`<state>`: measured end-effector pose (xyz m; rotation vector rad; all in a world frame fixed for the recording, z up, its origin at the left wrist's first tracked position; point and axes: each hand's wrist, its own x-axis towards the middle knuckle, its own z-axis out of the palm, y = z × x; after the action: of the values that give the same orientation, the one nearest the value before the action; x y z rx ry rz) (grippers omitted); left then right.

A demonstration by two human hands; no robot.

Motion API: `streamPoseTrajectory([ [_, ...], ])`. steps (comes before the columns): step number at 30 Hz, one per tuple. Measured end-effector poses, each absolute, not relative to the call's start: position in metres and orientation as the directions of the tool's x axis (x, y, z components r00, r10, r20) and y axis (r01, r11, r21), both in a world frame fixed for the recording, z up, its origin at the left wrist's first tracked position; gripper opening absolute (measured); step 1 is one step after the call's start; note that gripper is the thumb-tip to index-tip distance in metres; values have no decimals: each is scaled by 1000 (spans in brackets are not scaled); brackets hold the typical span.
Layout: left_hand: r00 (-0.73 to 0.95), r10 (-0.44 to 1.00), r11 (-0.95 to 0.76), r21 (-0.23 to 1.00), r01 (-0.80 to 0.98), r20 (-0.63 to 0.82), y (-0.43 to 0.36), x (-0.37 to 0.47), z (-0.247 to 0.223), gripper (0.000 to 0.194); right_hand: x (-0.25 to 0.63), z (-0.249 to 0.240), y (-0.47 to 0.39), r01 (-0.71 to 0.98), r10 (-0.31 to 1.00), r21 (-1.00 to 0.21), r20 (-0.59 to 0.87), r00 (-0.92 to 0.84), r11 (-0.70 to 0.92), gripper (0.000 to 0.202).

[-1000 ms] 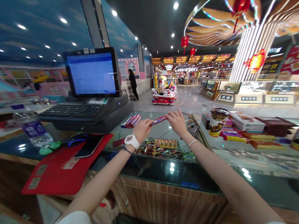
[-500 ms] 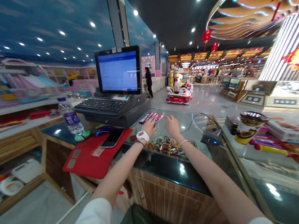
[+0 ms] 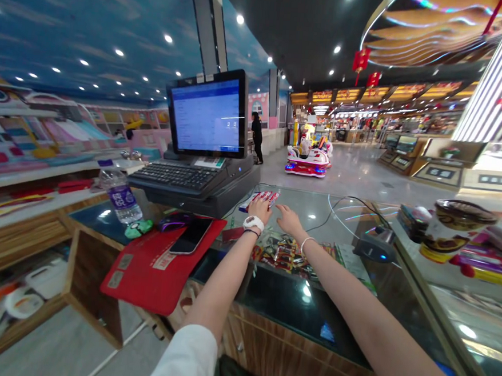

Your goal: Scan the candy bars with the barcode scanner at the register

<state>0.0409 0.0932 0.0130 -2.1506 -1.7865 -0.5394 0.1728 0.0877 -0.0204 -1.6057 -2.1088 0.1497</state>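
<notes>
On the glass counter lies a row of small red-and-white packets with some blue at their left end. My left hand, with a white watch at the wrist, rests over them with its fingers spread, hiding part of the row. Just right of it is my right hand, its index finger stretched toward the packets' right end and the other fingers loosely bent. Nothing shows in its grasp. Several small wrapped snacks show in the counter between my forearms.
A computer terminal with a keyboard stands left. Nearer are a red mat, a phone, a mouse and a water bottle. To the right are a black scanner-like device and a lidded cup.
The view has shifted, so the counter items sit differently in frame. My left hand stays over the packets; my right hand stays close beside it, its fingers slightly lower.
</notes>
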Motion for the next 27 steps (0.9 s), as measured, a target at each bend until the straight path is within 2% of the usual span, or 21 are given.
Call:
streamPoseTrajectory([
  [9, 206, 875, -235, 13, 972, 437, 101, 32, 2, 25, 167, -24, 98, 881, 946, -363, 227, -232, 303, 61],
  [15, 202, 863, -230, 5, 973, 463, 99, 32, 3, 23, 166, -24, 97, 897, 947, -310, 169, -273, 314, 59],
  [21, 30, 868, -113, 138, 984, 496, 101, 16, 9, 30, 165, -22, 96, 895, 944, -301, 142, -298, 328, 64],
  [27, -57, 934, -20, 211, 977, 352, 107, 0, 5, 42, 161, -20, 100, 884, 933, -301, 162, -322, 358, 66],
])
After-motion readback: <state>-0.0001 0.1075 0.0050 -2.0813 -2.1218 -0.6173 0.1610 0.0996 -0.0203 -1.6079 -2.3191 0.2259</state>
